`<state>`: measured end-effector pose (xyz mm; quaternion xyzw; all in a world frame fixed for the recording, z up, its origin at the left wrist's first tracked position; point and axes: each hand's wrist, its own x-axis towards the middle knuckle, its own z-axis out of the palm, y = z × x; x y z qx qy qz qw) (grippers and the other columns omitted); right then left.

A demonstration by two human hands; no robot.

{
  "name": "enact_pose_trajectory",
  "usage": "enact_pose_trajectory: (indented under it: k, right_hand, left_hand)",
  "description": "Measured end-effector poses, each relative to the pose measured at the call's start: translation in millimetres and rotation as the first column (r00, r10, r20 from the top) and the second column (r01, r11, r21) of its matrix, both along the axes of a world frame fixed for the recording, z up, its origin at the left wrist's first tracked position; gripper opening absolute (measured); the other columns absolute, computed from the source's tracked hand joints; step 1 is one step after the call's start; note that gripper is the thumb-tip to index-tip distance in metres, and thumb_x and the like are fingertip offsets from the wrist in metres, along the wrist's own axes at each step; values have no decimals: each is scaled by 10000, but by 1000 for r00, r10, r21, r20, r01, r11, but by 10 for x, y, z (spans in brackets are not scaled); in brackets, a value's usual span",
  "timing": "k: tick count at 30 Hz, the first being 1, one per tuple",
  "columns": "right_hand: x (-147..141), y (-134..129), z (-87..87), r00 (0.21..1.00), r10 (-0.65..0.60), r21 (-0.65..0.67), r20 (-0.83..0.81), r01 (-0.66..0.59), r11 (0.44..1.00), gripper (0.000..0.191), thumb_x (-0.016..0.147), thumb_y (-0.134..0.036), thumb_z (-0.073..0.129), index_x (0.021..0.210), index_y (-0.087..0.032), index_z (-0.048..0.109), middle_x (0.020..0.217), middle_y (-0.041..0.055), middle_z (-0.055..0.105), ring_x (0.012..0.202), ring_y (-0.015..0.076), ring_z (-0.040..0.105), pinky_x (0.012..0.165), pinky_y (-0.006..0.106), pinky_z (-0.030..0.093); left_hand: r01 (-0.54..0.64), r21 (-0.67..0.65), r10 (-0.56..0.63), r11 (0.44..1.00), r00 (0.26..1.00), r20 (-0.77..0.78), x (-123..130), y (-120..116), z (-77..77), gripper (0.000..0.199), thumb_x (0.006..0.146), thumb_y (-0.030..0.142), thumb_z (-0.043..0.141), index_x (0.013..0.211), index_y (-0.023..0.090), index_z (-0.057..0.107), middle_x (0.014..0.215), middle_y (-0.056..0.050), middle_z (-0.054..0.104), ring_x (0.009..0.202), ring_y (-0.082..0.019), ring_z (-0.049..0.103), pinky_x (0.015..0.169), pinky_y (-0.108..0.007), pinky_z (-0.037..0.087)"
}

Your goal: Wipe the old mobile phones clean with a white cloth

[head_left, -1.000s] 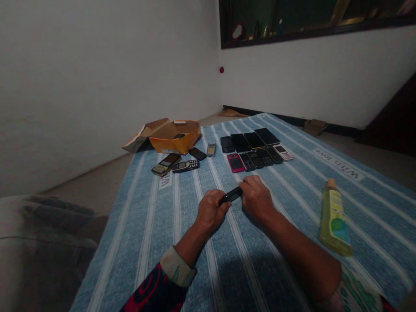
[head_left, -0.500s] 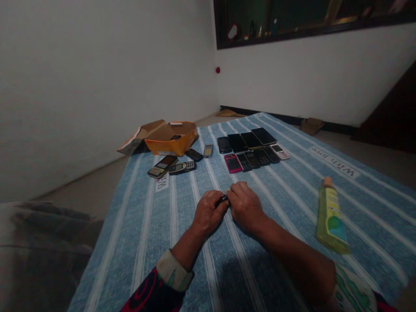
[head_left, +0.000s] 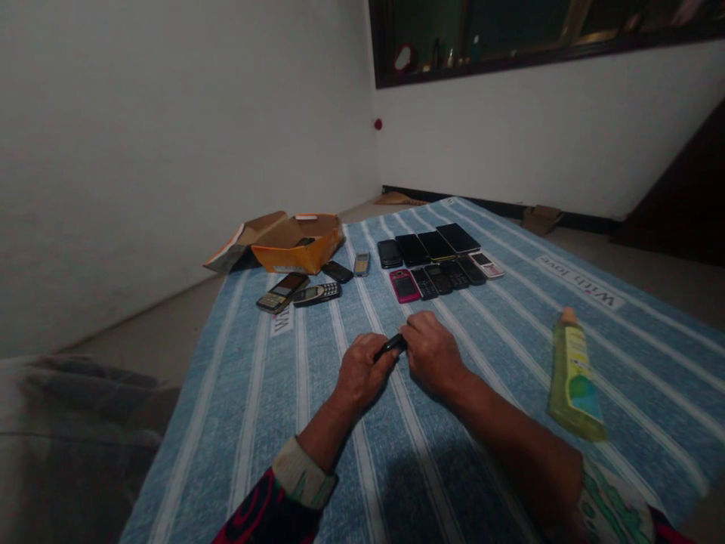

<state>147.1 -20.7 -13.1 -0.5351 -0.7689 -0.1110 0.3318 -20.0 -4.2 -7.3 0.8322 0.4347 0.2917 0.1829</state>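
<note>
In the head view, the left hand [head_left: 362,370] reaches in from the lower left, its wrist quite straight and its fingers closed narrow on 1 end of the black phone [head_left: 390,346]. The right hand [head_left: 433,353] comes from the lower right, back of the hand up, and its fingers pinch the other end. The phone is between the 2 hands, over the middle of the striped cloth [head_left: 317,453] (if it touches the cloth, I cannot tell). Its long axis goes slantwise, from near left to far right; which end is its top, I cannot tell. Beyond are 10 phones [head_left: 404,285] in 2 rows; the bottle [head_left: 576,378] lies to the right.
</note>
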Motion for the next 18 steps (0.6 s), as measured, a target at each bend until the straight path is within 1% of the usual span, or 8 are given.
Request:
enact_pose_trajectory:
  k: [3,6,9,12,15,18]
  right_hand:
    - [76,62,8,996,-83,-33,-41,81,996,211,796,-18,524,771,-165,674,834,95,610,861,243,487,741,335,419]
    - [222,162,-9,979,-148,-85,-138,137,987,255,767,1,509,781,-162,705,821,92,633,859,237,528,778,337,444]
    - [325,235,-47,952,-154,-157,-264,115,981,303,745,4,499,834,-156,740,818,79,663,834,217,585,790,321,469]
    - [358,264,-69,920,-155,-224,-359,76,972,325,743,-7,491,854,-155,758,805,62,680,789,188,624,773,288,481]
    - [356,266,-65,909,-165,-249,-383,71,966,324,739,-26,494,853,-163,766,807,58,687,789,184,635,775,276,480]
    - [351,263,-61,907,-161,-254,-389,62,965,328,739,-37,493,865,-171,765,824,61,689,806,186,632,794,273,476]
  left_hand:
    - [13,1,-13,1000,1000,-4,1,-2,8,217,886,325,520,791,178,647,727,-31,608,767,-196,573,725,-325,453]
    - [19,1,-19,1000,1000,-5,-1,0,17,212,880,328,524,795,176,646,733,-33,614,766,-197,578,721,-326,455]
    - [8,2,-8,1000,1000,-5,1,5,22,204,872,323,525,810,176,653,733,-35,620,771,-202,584,723,-331,461]
    - [0,-2,0,1000,1000,-4,13,14,23,185,858,306,534,810,175,655,752,-39,632,783,-204,589,738,-335,462]
    - [-1,-21,0,1000,1000,-9,55,34,35,179,847,308,553,819,169,662,776,-43,642,796,-204,592,746,-329,458]
    - [2,-37,-3,999,1000,-31,139,73,75,220,869,331,536,801,171,672,742,-36,632,769,-193,588,725,-313,445]
